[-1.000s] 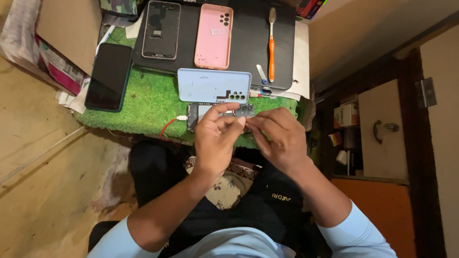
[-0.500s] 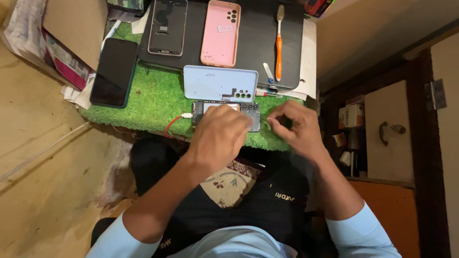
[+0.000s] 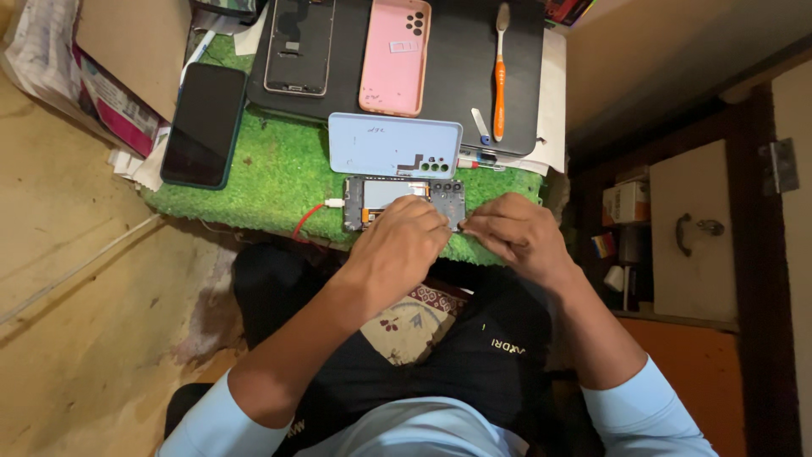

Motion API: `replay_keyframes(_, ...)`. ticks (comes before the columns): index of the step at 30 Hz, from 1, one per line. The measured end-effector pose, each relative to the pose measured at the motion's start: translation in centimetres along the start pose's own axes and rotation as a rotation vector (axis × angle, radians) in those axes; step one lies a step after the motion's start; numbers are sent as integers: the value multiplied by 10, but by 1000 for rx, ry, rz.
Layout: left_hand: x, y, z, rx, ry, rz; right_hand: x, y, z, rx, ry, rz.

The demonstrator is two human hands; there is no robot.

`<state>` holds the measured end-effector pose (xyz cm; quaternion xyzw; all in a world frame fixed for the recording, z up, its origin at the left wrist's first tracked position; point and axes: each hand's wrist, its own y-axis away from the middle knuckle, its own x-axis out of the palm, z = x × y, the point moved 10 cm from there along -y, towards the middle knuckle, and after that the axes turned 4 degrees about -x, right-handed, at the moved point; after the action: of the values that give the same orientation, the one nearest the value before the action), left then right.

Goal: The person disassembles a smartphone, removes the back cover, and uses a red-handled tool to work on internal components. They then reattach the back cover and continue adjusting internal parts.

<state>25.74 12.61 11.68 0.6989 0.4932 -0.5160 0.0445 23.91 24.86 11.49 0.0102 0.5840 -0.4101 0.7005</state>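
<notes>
The opened phone (image 3: 397, 201), its back removed, lies on the green turf mat (image 3: 271, 178) near the mat's front edge, a red cable (image 3: 311, 217) plugged into its left end. The left hand (image 3: 404, 245) curls loosely over its lower middle, fingertips touching it; the right hand (image 3: 512, 237) pinches narrowly at its right end, holding what I cannot tell. Just beyond the hands lies a light blue back cover (image 3: 394, 145), with bare turf to the left.

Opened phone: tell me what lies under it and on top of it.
The opened phone lies on the green turf mat. The left hand rests over its lower part and the right hand touches its right end, hiding whatever the fingertips work on.
</notes>
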Motion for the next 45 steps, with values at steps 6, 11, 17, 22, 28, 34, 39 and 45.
replay_keyframes(6,0,0,0,-4,0,5,-2,-1,9,-38,17,0)
replay_keyframes(11,-1,0,1,-5,-1,2,-4,-4,13,-46,10,10)
replay_keyframes(17,-4,0,-1,5,11,-3,-7,-4,18,-79,16,5)
replay_keyframes(22,-5,0,0,14,37,-13,-7,-6,22,-115,75,3)
replay_keyframes(28,-6,-1,1,11,41,-19,-7,-7,27,-150,98,0)
replay_keyframes(34,-8,-1,-2,19,8,-20,-6,-6,25,-129,106,-28)
replay_keyframes(39,-11,0,-2,22,41,-33,-2,-4,13,-55,80,-22)
replay_keyframes(45,-12,0,-3,28,40,-37,-1,-1,5,2,36,-30)
